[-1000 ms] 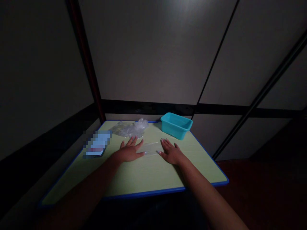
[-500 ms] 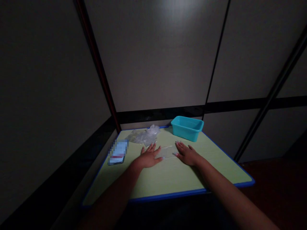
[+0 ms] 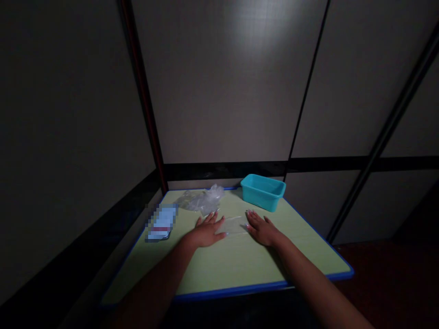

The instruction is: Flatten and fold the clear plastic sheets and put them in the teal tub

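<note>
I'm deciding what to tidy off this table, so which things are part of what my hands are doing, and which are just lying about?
In use:
left hand, open, at one end of the film
right hand, open, at the other
clear film

Apparently lying about:
crumpled plastic, beyond the left hand
tub
phone, seemingly; it's blurred

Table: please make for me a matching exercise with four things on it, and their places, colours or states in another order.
1. Tub
2. Phone
3. Bag
4. Film

A. Crumpled
B. At the left edge of the table
C. Between the left hand and the right hand
D. Turquoise

Pairs: 1-D; 2-B; 3-A; 4-C
</note>
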Demonstrator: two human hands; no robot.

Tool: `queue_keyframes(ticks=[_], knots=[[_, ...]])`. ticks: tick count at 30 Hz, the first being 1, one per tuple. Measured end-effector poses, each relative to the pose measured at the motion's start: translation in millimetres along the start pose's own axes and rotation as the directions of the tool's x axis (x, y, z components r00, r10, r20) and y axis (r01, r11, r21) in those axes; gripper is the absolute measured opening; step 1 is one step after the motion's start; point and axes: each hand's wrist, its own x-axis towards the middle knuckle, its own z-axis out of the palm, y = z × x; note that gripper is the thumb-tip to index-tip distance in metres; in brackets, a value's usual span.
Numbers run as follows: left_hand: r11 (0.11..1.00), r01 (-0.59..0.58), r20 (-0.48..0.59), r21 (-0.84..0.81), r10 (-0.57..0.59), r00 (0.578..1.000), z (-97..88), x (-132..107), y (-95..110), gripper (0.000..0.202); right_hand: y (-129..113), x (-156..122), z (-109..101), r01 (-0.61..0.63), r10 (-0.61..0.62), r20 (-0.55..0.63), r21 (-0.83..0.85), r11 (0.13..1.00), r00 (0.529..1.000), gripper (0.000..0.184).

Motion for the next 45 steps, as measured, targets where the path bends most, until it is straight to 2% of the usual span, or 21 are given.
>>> queue_keyframes(ticks=[11, 19, 28, 35, 41, 43, 45], knots=[[1.000, 0.010, 0.026, -0.019, -0.009, 1.000, -4.6, -3, 3, 0.072, -2, -2, -2, -0.028, 0.028, 0.007, 0.030, 0.999, 1.000, 0.064], [1.000, -0.001, 0.002, -0.018, 0.001, 1.000, -4.6, -4, 4, 0.071, -2, -3, -4, -0.015, 0.015, 0.006, 0.027, 1.000, 1.000, 0.063], [1.000, 0.003, -0.004, -0.007, -0.003, 1.000, -3.5, -3, 4, 0.071, -3, -3, -3, 0.003, -0.003, 0.007, 0.006, 1.000, 1.000, 0.070], [1.000, -0.009, -0.075, 0.014, 0.010, 0.997, -4.4, -4, 4, 0.070, 0, -2, 0, 0.005, -0.003, -0.045, 0.045, 0.999, 0.999, 0.068], [0.994, -0.108, -0.152, 0.036, 0.112, 0.982, -4.0, -5, 13, 0.075, -12, -4, 4, 0.129, -0.125, -0.129, 0.018, 0.991, 0.984, 0.065], [0.990, -0.130, -0.195, 0.056, 0.139, 0.971, -3.4, -5, 17, 0.077, -17, -4, 5, 0.178, -0.178, -0.114, -0.010, 0.984, 0.977, 0.066], [0.988, -0.140, -0.187, 0.059, 0.149, 0.971, -2.4, -5, 21, 0.077, -20, -4, 7, 0.200, -0.202, -0.074, -0.026, 0.979, 0.977, 0.069]])
